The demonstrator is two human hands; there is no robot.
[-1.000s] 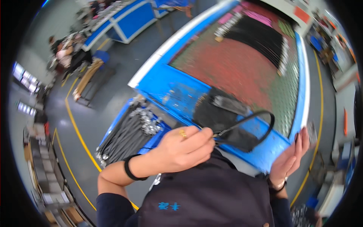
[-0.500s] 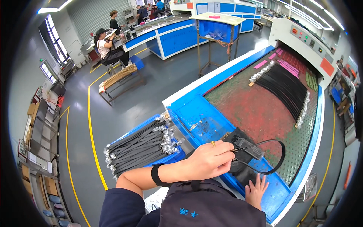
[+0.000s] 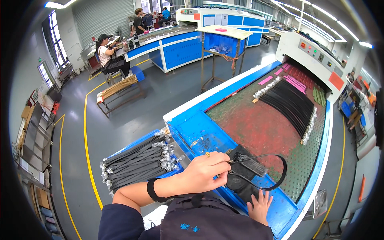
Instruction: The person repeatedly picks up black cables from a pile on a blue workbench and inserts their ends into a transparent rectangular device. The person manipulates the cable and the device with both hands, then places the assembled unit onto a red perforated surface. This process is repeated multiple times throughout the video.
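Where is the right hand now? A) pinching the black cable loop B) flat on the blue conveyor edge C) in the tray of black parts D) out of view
B: the right hand lies fingers spread on the blue conveyor edge, while the left hand pinches the black cable loop.

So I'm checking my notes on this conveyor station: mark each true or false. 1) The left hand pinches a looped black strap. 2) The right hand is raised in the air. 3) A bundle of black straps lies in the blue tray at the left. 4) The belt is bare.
1) True: the left hand pinches the looped black strap.
2) False: the right hand rests flat on the blue conveyor edge.
3) True: the bundle of black straps fills the blue tray.
4) False: rows of black straps lie on the belt.
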